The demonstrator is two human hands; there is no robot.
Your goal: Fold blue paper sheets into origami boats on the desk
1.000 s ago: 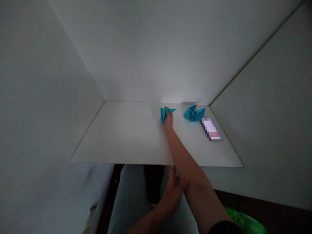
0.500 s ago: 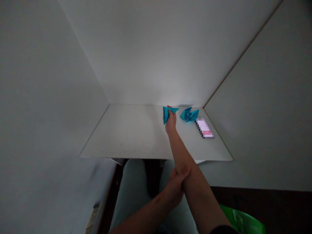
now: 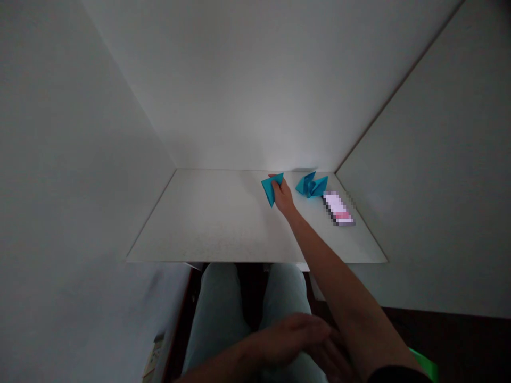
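Out over the tabletop [image 3: 215,213], my right hand [image 3: 283,197] grips a piece of folded blue paper [image 3: 269,186], a flat triangular shape pinched between thumb and fingers. To the right of that hand sits a blue origami figure [image 3: 311,185] with several pointed flaps. My left hand [image 3: 297,340] is low over my lap, beside my right forearm; its fingers are stretched out, slightly blurred, and it holds nothing that I can see.
A phone [image 3: 338,208] with a blurred-out screen lies right of the origami figure. White walls close in the table at the back and both sides. My legs [image 3: 221,298] are under the near edge. Something green [image 3: 425,364] shows at lower right.
My left hand has let go of my right forearm and dropped lower, its fingers now stretched. The folded paper has turned in my right hand, and that forearm has swung right.
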